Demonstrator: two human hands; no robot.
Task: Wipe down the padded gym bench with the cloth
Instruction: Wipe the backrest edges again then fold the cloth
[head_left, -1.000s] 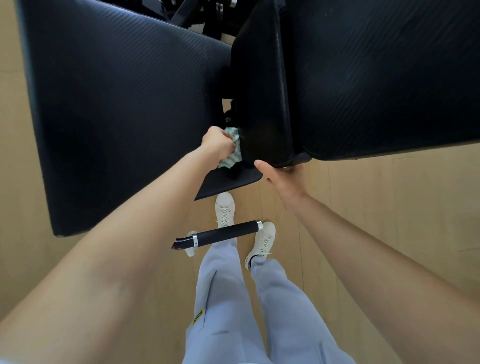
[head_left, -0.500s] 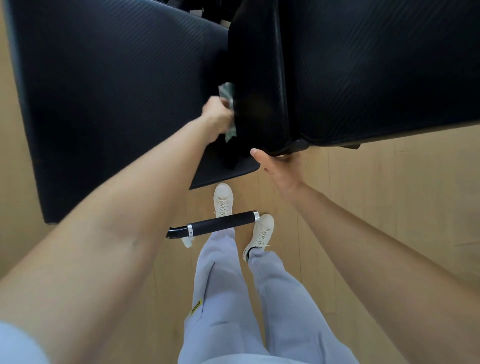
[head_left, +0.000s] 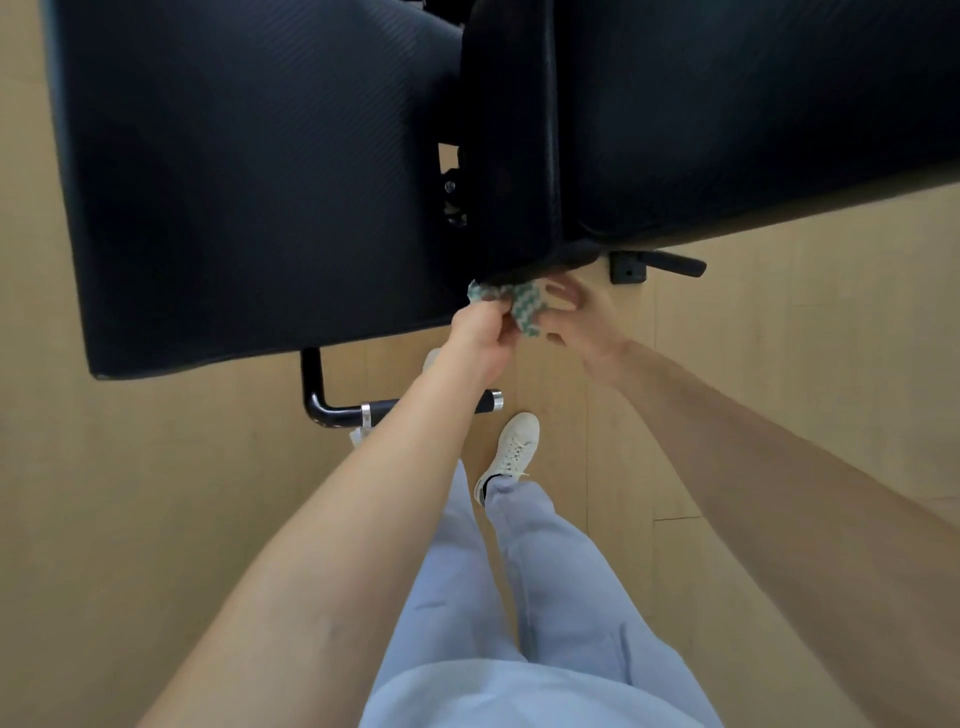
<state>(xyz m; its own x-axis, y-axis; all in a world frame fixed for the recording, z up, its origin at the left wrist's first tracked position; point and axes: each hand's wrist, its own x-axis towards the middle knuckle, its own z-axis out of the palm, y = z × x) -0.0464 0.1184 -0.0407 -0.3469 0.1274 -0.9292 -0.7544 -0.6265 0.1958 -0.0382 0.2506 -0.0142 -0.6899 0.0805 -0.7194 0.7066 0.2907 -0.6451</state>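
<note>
Head view, looking straight down: nearest are the person's pale grey-blue trousers (head_left: 545, 597), with both bare forearms reaching forward on either side of them over a light wooden floor (head_left: 779, 389). Past the trouser cuff a white laced shoe (head_left: 511, 447) stands on the floor, and just beyond it a black handle bar with silver bands (head_left: 405, 408) runs crosswise, partly hidden behind the left forearm, bending up at its left end to go under the bench. Farther on, the two hands meet at the cloth (head_left: 519, 304), a crumpled white and green patterned rag held in the air right up against the near corner of the bench's right-hand pad (head_left: 753, 114). The left hand (head_left: 480, 338) holds the cloth's left part with its fingers curled round it. The right hand (head_left: 576, 322) meets the cloth's right side with fingers partly bent above and the thumb below, but motion blur hides whether it grips or only touches. Just right of that hand a small black lever (head_left: 657, 265) sticks out beneath the pad's near edge. Farthest, the bench (head_left: 249, 182) fills the top of the view as two black textured pads: a broad one on the left, the other on the right, with a narrow gap showing dark metal fittings (head_left: 449, 187) between them.
</note>
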